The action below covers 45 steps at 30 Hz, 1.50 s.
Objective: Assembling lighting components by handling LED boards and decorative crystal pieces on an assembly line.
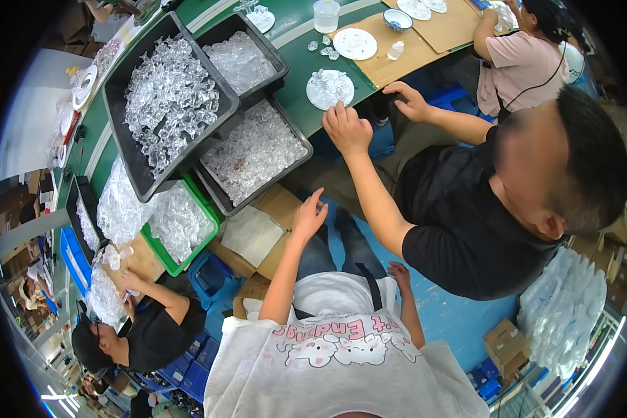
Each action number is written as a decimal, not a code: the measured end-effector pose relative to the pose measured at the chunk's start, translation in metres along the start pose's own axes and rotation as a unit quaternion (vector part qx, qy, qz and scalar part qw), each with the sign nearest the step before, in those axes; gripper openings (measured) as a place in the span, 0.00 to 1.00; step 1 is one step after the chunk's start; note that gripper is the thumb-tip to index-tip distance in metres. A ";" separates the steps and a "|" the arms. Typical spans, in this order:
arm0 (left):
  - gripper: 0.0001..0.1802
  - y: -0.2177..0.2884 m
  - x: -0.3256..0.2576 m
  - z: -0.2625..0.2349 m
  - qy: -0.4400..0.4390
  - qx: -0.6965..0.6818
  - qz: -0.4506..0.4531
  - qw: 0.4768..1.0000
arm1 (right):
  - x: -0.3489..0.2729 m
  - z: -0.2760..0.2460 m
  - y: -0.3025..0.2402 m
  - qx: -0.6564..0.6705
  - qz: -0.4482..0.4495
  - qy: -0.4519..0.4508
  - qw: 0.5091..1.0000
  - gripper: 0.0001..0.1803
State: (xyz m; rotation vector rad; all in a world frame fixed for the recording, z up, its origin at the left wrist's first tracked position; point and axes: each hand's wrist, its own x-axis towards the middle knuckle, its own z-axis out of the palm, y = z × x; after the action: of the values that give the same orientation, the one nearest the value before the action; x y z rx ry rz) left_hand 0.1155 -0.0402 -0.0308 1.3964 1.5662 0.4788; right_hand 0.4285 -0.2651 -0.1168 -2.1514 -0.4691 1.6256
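Note:
My left hand (309, 217) is raised in front of me, its fingers loosely stretched and nothing visible in them. It is nearest to a black bin (228, 206) of small clear plastic pieces (254, 155) and an open cardboard box (277, 252). My right hand (400, 274) hangs low beside my thigh, fingers loose and apart, touching none of the bins. A larger black bin (134, 171) heaped with clear pieces (171, 97) rests partly over the others. Behind it stands another black bin (283, 68), also filled. A green crate (176, 269) of clear pieces sits to the left.
A person in black (467, 223) sits close on my right, hands by a white plate (330, 90) of clear pieces on the green table (296, 104). Others work at far right and lower left. A blue stool (212, 279) stands near the crate.

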 end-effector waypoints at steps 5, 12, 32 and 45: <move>0.23 0.000 0.013 -0.004 0.014 -0.008 0.010 1.000 | -0.002 0.003 -0.001 0.008 0.006 -0.002 1.000 0.14; 0.23 -0.073 -0.021 0.014 0.046 0.019 0.017 0.999 | 0.003 0.004 0.013 0.012 -0.012 -0.009 1.000 0.13; 0.25 -0.174 -0.104 0.011 -0.060 0.069 -0.218 0.972 | -0.001 0.004 0.015 -0.017 0.016 -0.007 1.000 0.14; 0.25 -0.171 -0.084 0.021 -0.034 0.073 -0.195 0.978 | 0.000 0.004 0.008 -0.029 0.010 -0.015 0.999 0.14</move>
State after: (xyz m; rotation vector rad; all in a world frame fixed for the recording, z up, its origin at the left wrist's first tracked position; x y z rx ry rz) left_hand 0.0311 -0.1702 -0.1439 1.1571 1.7923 0.0797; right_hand 0.4252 -0.2716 -0.1214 -2.1832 -0.5115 1.6753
